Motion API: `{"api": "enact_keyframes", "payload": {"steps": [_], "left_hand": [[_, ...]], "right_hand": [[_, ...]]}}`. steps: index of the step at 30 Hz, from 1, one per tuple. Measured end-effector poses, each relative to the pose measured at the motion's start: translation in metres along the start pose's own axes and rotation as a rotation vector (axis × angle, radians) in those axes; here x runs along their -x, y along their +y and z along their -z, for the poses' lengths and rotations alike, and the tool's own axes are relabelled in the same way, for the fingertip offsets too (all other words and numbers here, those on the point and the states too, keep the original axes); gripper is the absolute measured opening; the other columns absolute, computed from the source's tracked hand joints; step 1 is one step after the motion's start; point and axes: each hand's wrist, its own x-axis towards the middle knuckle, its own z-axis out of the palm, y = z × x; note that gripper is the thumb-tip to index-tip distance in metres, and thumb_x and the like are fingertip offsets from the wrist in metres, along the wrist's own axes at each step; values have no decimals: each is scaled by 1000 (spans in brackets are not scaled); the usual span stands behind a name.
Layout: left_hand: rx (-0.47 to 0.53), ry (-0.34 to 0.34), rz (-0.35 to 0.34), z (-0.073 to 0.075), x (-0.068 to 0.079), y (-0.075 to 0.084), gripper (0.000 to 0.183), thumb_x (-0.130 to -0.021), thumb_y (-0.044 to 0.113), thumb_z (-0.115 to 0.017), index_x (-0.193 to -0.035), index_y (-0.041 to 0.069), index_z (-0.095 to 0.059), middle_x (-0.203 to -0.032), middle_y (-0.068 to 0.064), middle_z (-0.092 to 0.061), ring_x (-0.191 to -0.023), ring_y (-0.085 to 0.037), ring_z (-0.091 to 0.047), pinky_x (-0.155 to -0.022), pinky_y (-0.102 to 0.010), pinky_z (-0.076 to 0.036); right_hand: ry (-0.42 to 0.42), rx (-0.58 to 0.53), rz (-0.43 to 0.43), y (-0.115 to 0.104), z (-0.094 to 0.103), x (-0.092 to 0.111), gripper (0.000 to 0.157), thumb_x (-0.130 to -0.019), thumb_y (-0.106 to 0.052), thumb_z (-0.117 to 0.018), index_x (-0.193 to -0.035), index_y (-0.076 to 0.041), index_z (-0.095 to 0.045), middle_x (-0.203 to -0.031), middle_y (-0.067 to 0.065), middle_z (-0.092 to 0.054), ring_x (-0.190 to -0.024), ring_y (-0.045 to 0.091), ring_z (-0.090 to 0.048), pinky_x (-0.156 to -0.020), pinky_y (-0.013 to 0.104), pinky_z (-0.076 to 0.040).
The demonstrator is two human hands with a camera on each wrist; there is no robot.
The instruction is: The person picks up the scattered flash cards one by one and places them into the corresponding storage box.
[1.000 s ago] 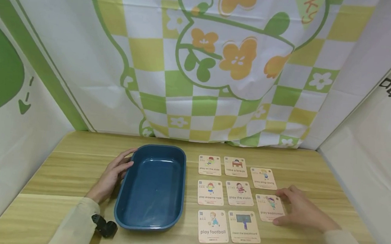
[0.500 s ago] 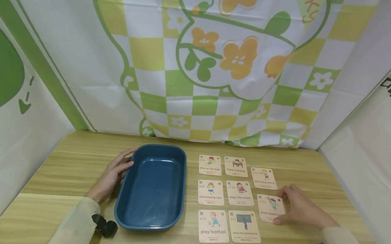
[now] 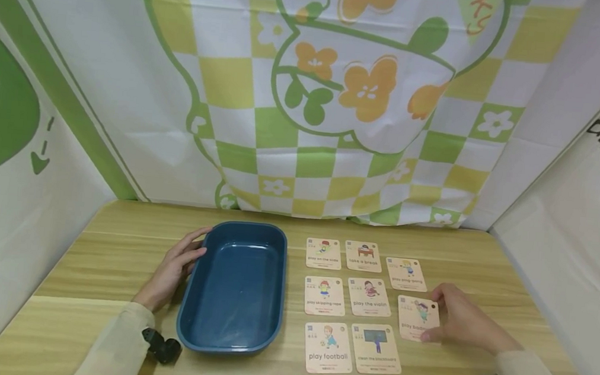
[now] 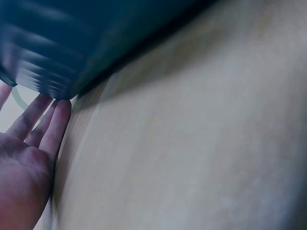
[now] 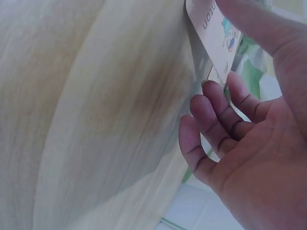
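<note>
My right hand point(image 3: 467, 321) pinches a square picture card point(image 3: 417, 318) at its right side, thumb over the printed face. The words "play badm" show on it, and the thumb covers the rest. In the right wrist view this card point(image 5: 211, 26) tilts up off the tabletop with a shadow under it, and the other fingers curve loosely below. My left hand point(image 3: 171, 274) rests against the left outer wall of a deep blue plastic tub point(image 3: 278, 293). Seen from the left wrist, its fingers point(image 4: 57, 127) are straight, tips touching the tub's ribbed side.
Several similar cards lie face up in rows between the tub and my right hand, among them a ping-pong card point(image 3: 406, 274), a violin card point(image 3: 369, 297) and a football card point(image 3: 328, 348). Behind the wooden table point(image 3: 129, 244) hangs a checked cloth point(image 3: 313, 162).
The badminton card's near edge has come up and the card has shifted slightly, now gripped between right thumb and finger. My left hand and the tub stay put.
</note>
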Motion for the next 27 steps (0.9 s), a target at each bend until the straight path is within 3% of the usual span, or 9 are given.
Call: {"api": "enact_keyframes", "payload": {"steps": [10, 15, 27], "left_hand": [[0, -3, -4, 0, 0, 1, 54, -110, 26, -46, -158, 7, -32, -156, -25, -33, -123, -6, -51, -95, -18, -46], [10, -6, -11, 0, 0, 1, 53, -110, 25, -45, -158, 5, -32, -153, -28, -34, -122, -9, -54, -94, -20, -48], [22, -7, -19, 1, -1, -1, 53, -110, 24, -46, -157, 5, -33, -151, -29, -37, -121, -13, -56, -92, -22, -50]], "right_hand": [[63, -69, 61, 1, 4, 1, 53, -76, -23, -90, -109, 0, -54, -92, 4, -53, -82, 18, -50, -69, 27, -46], [114, -98, 79, -1, 5, 2, 40, -81, -7, -83, -109, 1, -56, -91, 3, -54, -83, 15, -53, -71, 24, -49], [203, -84, 158, 0, 7, 4, 21, -89, 6, -70, -108, 3, -62, -89, 1, -58, -81, 8, -54, -67, 23, -52]]}}
